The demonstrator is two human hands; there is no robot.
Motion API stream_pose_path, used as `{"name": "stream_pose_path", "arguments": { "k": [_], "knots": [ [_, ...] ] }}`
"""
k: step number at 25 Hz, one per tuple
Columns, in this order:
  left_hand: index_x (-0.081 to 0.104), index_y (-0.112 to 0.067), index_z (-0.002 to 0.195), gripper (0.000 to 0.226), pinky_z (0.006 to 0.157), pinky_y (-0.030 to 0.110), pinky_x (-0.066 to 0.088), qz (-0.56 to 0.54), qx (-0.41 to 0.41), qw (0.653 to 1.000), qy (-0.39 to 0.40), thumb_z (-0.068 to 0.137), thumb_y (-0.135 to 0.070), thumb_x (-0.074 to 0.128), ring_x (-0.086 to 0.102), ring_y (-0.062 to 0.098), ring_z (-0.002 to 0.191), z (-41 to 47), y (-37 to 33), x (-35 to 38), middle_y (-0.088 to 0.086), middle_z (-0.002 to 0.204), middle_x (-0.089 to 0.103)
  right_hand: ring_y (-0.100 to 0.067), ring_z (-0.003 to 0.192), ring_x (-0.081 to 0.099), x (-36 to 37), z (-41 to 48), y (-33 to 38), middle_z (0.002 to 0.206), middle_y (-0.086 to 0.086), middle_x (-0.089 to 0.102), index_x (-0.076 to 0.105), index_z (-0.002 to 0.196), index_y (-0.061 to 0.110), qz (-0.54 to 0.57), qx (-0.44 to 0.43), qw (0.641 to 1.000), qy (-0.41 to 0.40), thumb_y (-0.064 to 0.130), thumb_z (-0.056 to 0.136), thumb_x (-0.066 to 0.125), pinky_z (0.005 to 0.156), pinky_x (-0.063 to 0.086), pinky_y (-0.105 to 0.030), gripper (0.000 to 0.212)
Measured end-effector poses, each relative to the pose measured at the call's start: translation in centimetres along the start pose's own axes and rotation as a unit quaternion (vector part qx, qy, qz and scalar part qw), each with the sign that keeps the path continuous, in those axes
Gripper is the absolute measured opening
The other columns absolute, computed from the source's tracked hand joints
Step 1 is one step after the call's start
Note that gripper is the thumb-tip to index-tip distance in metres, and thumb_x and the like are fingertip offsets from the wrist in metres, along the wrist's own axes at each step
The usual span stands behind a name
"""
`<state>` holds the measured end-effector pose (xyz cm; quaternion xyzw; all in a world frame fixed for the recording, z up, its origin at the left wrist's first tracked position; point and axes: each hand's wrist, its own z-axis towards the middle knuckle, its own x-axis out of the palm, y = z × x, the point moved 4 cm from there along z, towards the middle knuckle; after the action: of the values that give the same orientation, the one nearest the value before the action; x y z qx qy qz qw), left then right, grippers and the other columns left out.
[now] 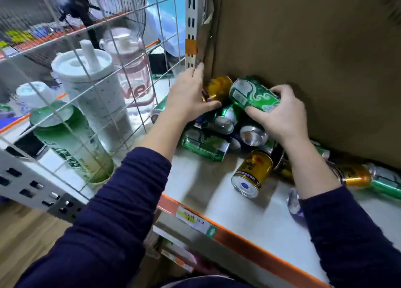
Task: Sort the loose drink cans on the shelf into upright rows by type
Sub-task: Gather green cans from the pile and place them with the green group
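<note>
A pile of loose cans lies on its sides in the back left corner of the white shelf (249, 218). My right hand (280, 116) grips a green can (252, 93), tilted above the pile. My left hand (191, 94) reaches into the corner and touches a gold can (219, 86) with fingers fairly straight; its thumb lies under that can. Below lie another green can (204, 143), silver-ended cans (252, 134) and a gold can (252, 174) on its side nearer the front. More gold and green cans (355, 175) lie to the right, partly hidden by my right forearm.
A wire grid panel (130, 71) closes the shelf's left side; behind it stand a white tumbler (91, 88), a green bottle (71, 142) and a clear bottle (132, 66). Cardboard (303, 60) backs the shelf. An orange front edge (249, 244) carries a price label.
</note>
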<state>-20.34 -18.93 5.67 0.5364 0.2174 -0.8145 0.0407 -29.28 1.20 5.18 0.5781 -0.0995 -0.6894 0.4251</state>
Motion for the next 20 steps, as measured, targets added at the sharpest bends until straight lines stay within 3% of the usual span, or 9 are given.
{"name": "stream_pose_path", "arguments": {
  "k": [2, 4, 7, 11, 15, 20],
  "knots": [
    [0.04, -0.005, 0.135, 0.079, 0.095, 0.041, 0.04, 0.025, 0.005, 0.999, 0.029, 0.077, -0.049, 0.072, 0.048, 0.036, 0.118, 1.0, -1.4, 1.5, 0.017, 0.127, 0.051, -0.021, 0.093, 0.06, -0.9, -0.9, -0.9, 0.097, 0.006, 0.058, 0.053, 0.114, 0.03, 0.031, 0.01, 0.999, -0.02, 0.055, 0.059, 0.074, 0.081, 0.05, -0.036, 0.064],
    [0.047, -0.003, 0.122, 0.066, 0.086, 0.04, 0.042, 0.022, -0.021, 1.0, 0.008, 0.079, -0.047, 0.07, 0.052, 0.037, 0.109, 1.4, -1.8, 2.3, 0.018, 0.117, 0.056, -0.02, 0.095, 0.061, -1.4, -1.8, -1.8, 0.098, 0.008, 0.058, 0.055, 0.119, 0.028, 0.046, 0.015, 0.998, -0.033, 0.051, 0.063, 0.076, 0.085, 0.05, -0.037, 0.064],
    [0.05, -0.002, 0.115, 0.063, 0.085, 0.039, 0.04, 0.002, -0.032, 0.999, -0.013, 0.08, -0.053, 0.068, 0.053, 0.036, 0.105, 1.3, -1.4, 2.6, 0.018, 0.113, 0.058, -0.02, 0.096, 0.062, -2.1, -2.6, -3.3, 0.103, 0.004, 0.063, 0.056, 0.125, 0.023, 0.056, 0.03, 0.996, -0.061, 0.048, 0.069, 0.077, 0.086, 0.05, -0.035, 0.065],
    [0.047, -0.005, 0.123, 0.065, 0.088, 0.033, 0.037, -0.096, -0.012, 0.994, -0.053, 0.082, -0.05, 0.068, 0.05, 0.03, 0.108, -1.1, -0.8, 2.4, 0.014, 0.118, 0.054, -0.017, 0.094, 0.062, -2.6, -3.7, -4.4, 0.105, 0.001, 0.065, 0.056, 0.124, 0.021, 0.071, 0.063, 0.992, -0.084, 0.048, 0.072, 0.077, 0.083, 0.048, -0.029, 0.063],
    [0.044, -0.008, 0.132, 0.065, 0.094, 0.032, 0.04, -0.246, 0.001, 0.964, -0.099, 0.084, -0.045, 0.067, 0.049, 0.022, 0.111, -4.5, -1.0, 1.8, 0.007, 0.121, 0.053, -0.011, 0.087, 0.063, -2.6, -5.8, -5.4, 0.099, 0.006, 0.064, 0.056, 0.112, 0.023, 0.156, 0.125, 0.976, -0.084, 0.051, 0.071, 0.078, 0.076, 0.05, -0.028, 0.054],
    [0.049, -0.011, 0.126, 0.058, 0.087, 0.012, 0.041, -0.364, 0.03, 0.927, -0.081, 0.082, -0.04, 0.072, 0.055, 0.009, 0.1, -8.0, -4.0, 1.7, -0.008, 0.109, 0.057, -0.02, 0.089, 0.07, -2.6, -9.8, -5.8, 0.101, -0.008, 0.072, 0.061, 0.115, 0.005, 0.366, 0.179, 0.912, -0.046, 0.043, 0.066, 0.081, 0.077, 0.056, -0.032, 0.065]
  ]
}}
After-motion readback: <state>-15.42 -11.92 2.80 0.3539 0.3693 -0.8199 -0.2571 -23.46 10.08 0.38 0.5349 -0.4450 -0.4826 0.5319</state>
